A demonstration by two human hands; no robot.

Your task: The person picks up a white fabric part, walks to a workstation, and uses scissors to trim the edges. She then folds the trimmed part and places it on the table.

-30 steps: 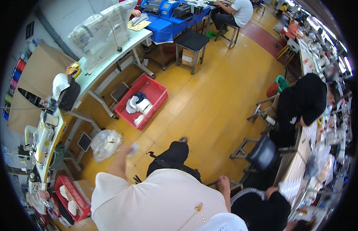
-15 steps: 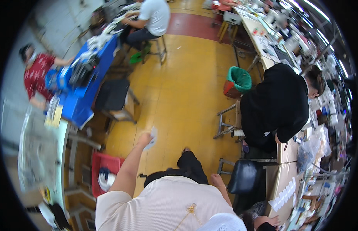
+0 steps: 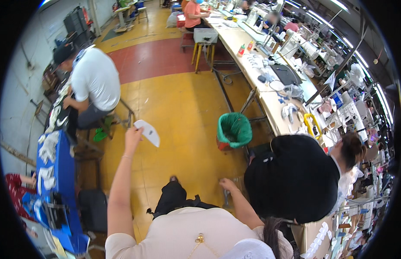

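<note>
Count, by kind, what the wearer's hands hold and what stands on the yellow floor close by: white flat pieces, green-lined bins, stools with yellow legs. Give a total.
White flat piece, in the left hand: 1
Green-lined bin: 1
Stool with yellow legs: 1
Things in the right hand: 0
Total: 3

Our bare left arm stretches forward and upward, the left hand (image 3: 132,134) raised with fingers pinched closed. Our right arm bends low, the right hand (image 3: 226,184) hanging relaxed, fingers loosely curled.
</note>
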